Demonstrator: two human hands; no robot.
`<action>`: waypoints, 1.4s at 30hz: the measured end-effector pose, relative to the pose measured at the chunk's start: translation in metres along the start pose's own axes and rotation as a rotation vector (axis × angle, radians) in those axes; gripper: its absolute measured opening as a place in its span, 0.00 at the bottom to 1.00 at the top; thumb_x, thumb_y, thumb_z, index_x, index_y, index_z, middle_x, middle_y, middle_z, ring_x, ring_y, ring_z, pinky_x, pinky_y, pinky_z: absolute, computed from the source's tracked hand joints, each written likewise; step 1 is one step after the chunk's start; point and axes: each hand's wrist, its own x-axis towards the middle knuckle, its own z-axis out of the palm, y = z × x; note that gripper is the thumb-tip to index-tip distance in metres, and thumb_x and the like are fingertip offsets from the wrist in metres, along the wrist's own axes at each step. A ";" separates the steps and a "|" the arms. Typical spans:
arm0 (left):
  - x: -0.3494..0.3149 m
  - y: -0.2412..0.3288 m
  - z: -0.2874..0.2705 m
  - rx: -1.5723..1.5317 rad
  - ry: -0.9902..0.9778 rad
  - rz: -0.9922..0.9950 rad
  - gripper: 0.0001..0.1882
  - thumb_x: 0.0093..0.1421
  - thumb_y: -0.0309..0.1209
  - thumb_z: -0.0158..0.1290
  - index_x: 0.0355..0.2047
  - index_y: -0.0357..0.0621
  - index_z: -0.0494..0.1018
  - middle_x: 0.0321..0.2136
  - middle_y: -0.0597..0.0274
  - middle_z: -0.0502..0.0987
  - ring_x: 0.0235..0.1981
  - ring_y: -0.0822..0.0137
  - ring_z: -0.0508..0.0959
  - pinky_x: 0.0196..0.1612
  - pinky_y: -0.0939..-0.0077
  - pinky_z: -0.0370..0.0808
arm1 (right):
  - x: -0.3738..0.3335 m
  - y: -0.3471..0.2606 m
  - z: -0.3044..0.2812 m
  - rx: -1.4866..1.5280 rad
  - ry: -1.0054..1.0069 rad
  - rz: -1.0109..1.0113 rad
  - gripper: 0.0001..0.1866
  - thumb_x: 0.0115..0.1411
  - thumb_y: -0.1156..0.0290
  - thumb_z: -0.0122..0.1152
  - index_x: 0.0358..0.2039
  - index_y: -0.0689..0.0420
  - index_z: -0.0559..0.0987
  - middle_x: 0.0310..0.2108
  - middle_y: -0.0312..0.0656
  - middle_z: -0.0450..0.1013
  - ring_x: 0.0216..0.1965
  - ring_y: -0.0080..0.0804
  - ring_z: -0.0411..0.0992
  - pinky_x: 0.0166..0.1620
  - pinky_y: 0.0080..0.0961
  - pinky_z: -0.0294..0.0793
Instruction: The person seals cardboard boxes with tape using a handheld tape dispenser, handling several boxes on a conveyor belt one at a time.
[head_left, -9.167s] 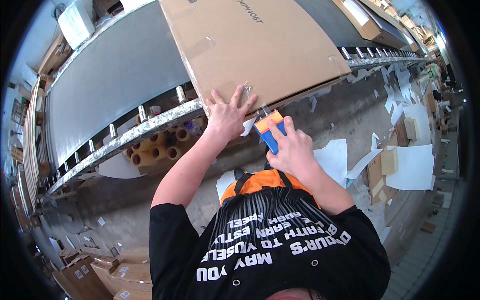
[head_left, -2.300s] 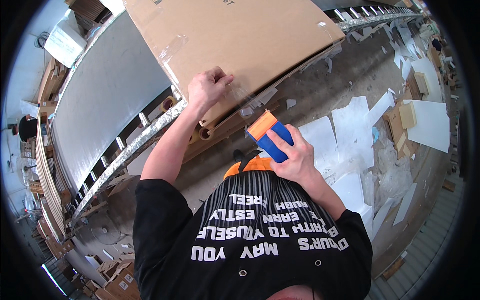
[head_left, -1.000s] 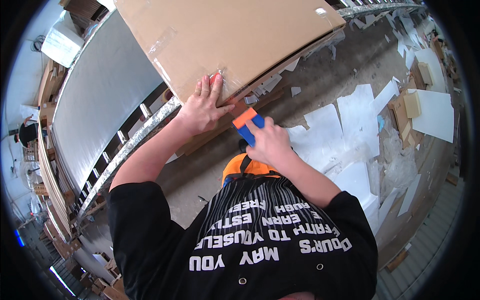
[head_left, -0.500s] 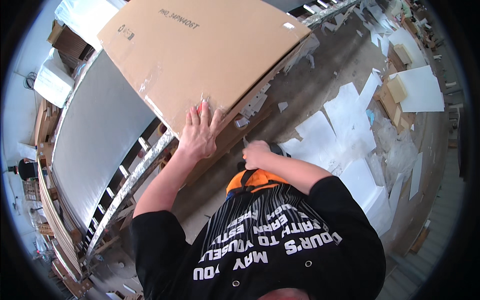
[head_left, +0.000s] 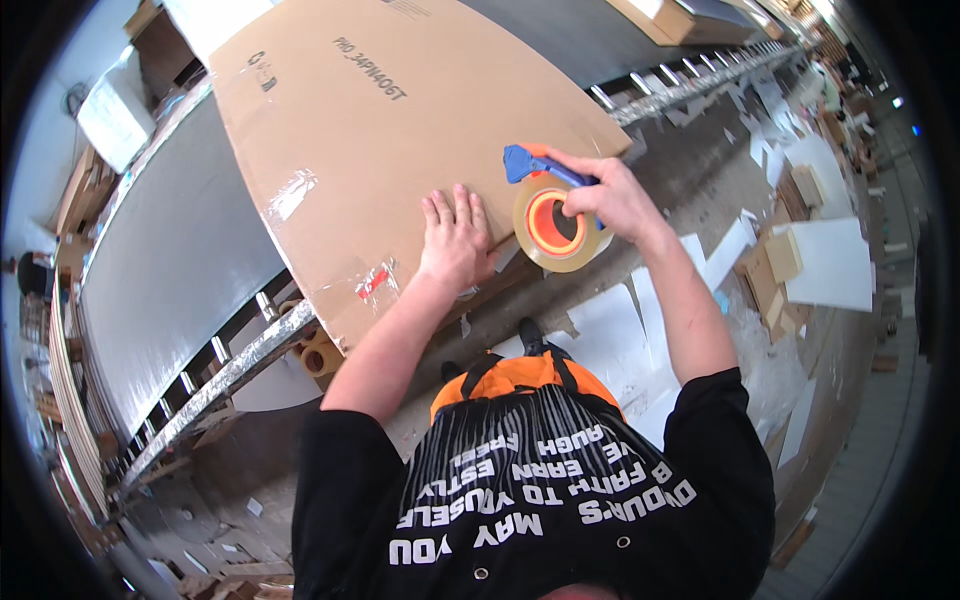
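A large flat brown cardboard carton (head_left: 380,170) lies in front of me on a conveyor. My left hand (head_left: 457,240) rests on its top near the closest edge, palm down and fingers stretched out. Strips of clear tape cross that edge, and a red mark (head_left: 373,284) shows beside my left wrist. In my right hand (head_left: 618,203) is a blue and orange tape dispenser (head_left: 519,164) carrying a roll of clear tape (head_left: 528,240). It is held over the carton's right near edge, to the right of my left hand. Whether it touches the cardboard, I cannot tell.
A grey conveyor belt (head_left: 180,280) with metal rollers along its frame (head_left: 220,350) runs under the carton. White sheets (head_left: 830,265) and cardboard scraps (head_left: 770,270) litter the floor on the right. Another carton (head_left: 675,20) sits farther along the line.
My right hand has come up from my waist with the tape dispenser in it. My left hand has shifted right along the carton, uncovering the red mark. The view has turned somewhat.
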 end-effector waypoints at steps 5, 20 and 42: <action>-0.009 -0.008 0.002 -0.110 0.006 -0.032 0.51 0.54 0.51 0.60 0.69 0.33 0.55 0.70 0.37 0.54 0.69 0.30 0.53 0.72 0.40 0.46 | 0.056 -0.040 -0.008 0.126 -0.245 0.011 0.38 0.41 0.74 0.57 0.59 0.58 0.77 0.32 0.35 0.77 0.31 0.21 0.71 0.39 0.16 0.72; -0.020 -0.016 -0.004 -0.135 0.040 -0.066 0.52 0.52 0.54 0.62 0.69 0.35 0.56 0.70 0.42 0.55 0.71 0.38 0.53 0.73 0.48 0.47 | 0.016 0.003 -0.005 1.005 -0.378 0.157 0.31 0.43 0.73 0.56 0.51 0.72 0.73 0.35 0.51 0.78 0.26 0.35 0.77 0.29 0.27 0.81; -0.026 -0.014 -0.026 0.006 -0.033 -0.004 0.63 0.47 0.44 0.67 0.75 0.56 0.38 0.74 0.44 0.39 0.65 0.24 0.59 0.65 0.39 0.63 | -0.095 0.074 0.060 -0.870 -0.966 0.508 0.22 0.33 0.59 0.72 0.33 0.51 0.89 0.30 0.45 0.83 0.30 0.37 0.80 0.38 0.28 0.79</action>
